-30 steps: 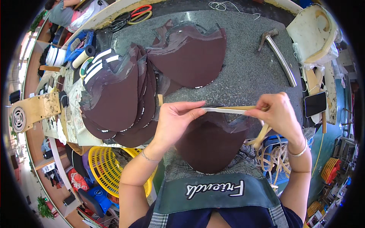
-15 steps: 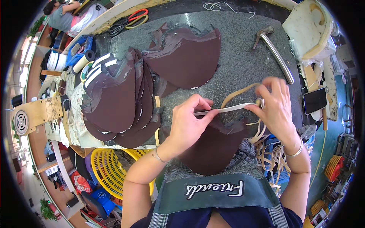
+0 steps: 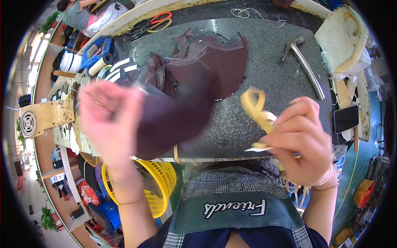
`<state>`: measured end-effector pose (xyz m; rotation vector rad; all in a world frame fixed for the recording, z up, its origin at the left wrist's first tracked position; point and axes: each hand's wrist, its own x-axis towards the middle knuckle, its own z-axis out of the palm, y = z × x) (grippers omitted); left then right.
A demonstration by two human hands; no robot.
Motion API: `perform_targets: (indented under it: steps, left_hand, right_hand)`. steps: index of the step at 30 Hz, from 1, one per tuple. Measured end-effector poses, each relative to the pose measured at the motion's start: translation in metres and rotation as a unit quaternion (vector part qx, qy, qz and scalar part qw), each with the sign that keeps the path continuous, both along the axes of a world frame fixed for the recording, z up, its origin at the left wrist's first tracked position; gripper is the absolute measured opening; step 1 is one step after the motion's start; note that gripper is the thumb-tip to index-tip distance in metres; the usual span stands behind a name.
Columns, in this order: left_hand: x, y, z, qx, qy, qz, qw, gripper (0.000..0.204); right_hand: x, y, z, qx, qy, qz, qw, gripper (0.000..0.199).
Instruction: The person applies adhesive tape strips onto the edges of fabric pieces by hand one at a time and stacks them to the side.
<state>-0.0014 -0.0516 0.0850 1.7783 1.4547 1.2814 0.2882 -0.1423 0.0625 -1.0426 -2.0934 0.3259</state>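
Note:
My left hand (image 3: 113, 118), smeared by motion, is at the left of the work surface. Its fingers are pinched at the edge of a dark brown curved fabric piece (image 3: 178, 120), which is also blurred and covers much of the stack of similar pieces. My right hand (image 3: 304, 142) is closed around a narrow tape strip (image 3: 253, 105). The strip is yellowish with a white face and loops up beyond the fingertips. Ahead, another brown curved piece (image 3: 223, 62) with a dark, glossy scalloped edge lies flat.
A hammer (image 3: 308, 70) lies at the right of the grey slab (image 3: 277, 53), and scissors (image 3: 151, 25) at the far left. A phone (image 3: 346, 118) rests at the right edge. Below the left edge stands a yellow basket (image 3: 167, 182). Someone sits at the far left.
My left hand has swung left, and the brown piece has gone from near my lap to over the stack. The tape, earlier stretched between both hands, is now only in my right hand.

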Motion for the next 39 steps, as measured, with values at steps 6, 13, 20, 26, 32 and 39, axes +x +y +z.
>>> perform_targets:
  steps: [6,13,20,26,32,39]
  left_hand:
    - [0.013,0.112,-0.043,0.132,0.46,0.044,0.877,0.046]
    - [0.076,0.134,-0.143,0.076,0.349,0.073,0.931,0.031]
    - [0.079,0.022,-0.056,-0.13,-0.18,-0.231,0.947,0.028]
    - [0.076,-0.025,-0.085,-0.286,-0.07,-0.241,0.925,0.043]
    - [0.067,-0.036,-0.114,-0.352,-0.038,-0.248,0.902,0.052]
    - [0.067,-0.036,-0.117,-0.315,-0.09,-0.23,0.916,0.035]
  right_hand:
    - [-0.002,0.008,-0.008,-0.123,0.125,-0.002,0.985,0.018]
    - [0.016,-0.021,-0.01,-0.354,0.364,-0.113,0.854,0.008]
    - [0.045,-0.019,-0.002,-0.268,0.342,-0.215,0.874,0.015]
    - [0.025,0.006,0.001,-0.394,0.188,-0.18,0.882,0.007]
    - [-0.001,0.039,-0.044,-0.485,0.114,-0.087,0.863,0.016]
    - [-0.018,0.051,-0.05,-0.469,0.068,-0.078,0.877,0.021]
